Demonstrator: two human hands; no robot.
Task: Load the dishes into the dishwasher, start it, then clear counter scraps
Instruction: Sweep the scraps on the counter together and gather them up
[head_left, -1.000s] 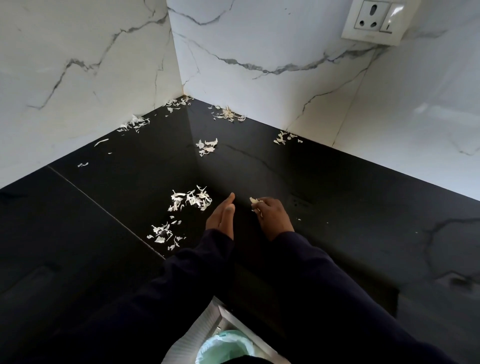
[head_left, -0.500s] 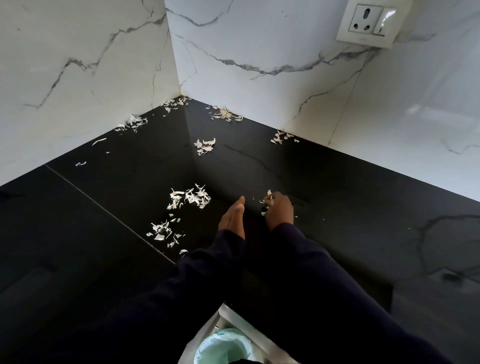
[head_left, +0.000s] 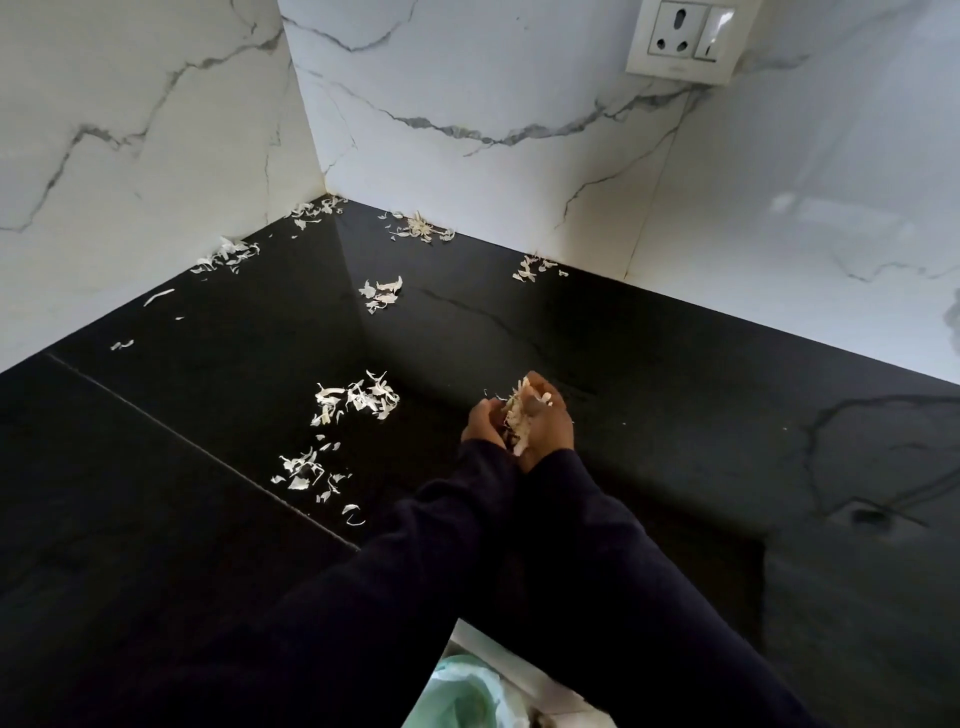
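Since a second ago the left hand (head_left: 483, 422) and right hand (head_left: 545, 421) have come together, cupping a clump of scraps (head_left: 517, 422) between curled fingers. Bare black counter (head_left: 675, 415) lies to their right. About nine scrap piles remain leftward, toward the wall corner; nearest pile (head_left: 358, 397).

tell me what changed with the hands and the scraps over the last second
The left hand and right hand, apart a second ago, have closed together and now cup a clump of pale scraps between them; earlier only the right hand pinched a few bits. The loose piles on the black counter, such as the nearest pile, lie where they were.
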